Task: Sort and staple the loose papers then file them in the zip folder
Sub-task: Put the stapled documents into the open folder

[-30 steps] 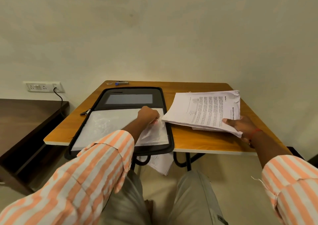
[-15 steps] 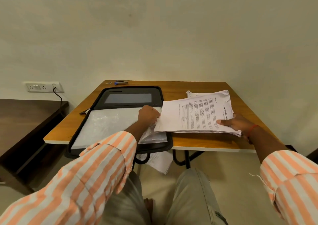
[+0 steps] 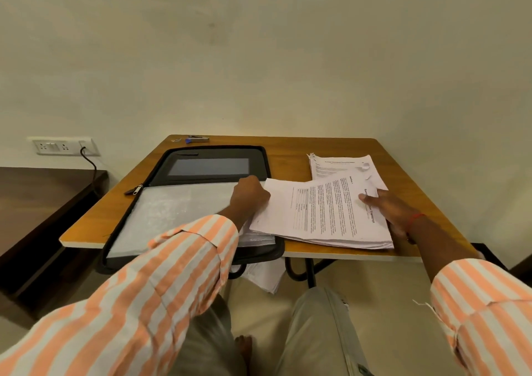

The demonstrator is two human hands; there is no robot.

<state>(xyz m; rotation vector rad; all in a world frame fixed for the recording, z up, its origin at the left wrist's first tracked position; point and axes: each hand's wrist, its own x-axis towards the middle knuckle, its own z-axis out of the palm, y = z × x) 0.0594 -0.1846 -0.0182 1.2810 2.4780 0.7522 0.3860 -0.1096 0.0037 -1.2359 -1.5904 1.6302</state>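
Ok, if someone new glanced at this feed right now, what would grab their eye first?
First, the thick stack of printed papers on the right half of the table, gripped at its right edge by the right hand and overlapping the right rim of the open black zip folder. The left hand sits where the two meet, fingers hidden. A second paper pile lies behind.

On the top sheet (image 3: pixel 319 214) of the paper stack (image 3: pixel 345 241), a bold title running sideways reads "Sam… Transcript" (its middle lies under the right hand (image 3: pixel 394 211)). A smaller heading beside it appears to read "Section 1". The body lines and the table below are too small to read, as is the heading on the rear stack (image 3: pixel 339 165) on the worktop (image 3: pixel 288 157).
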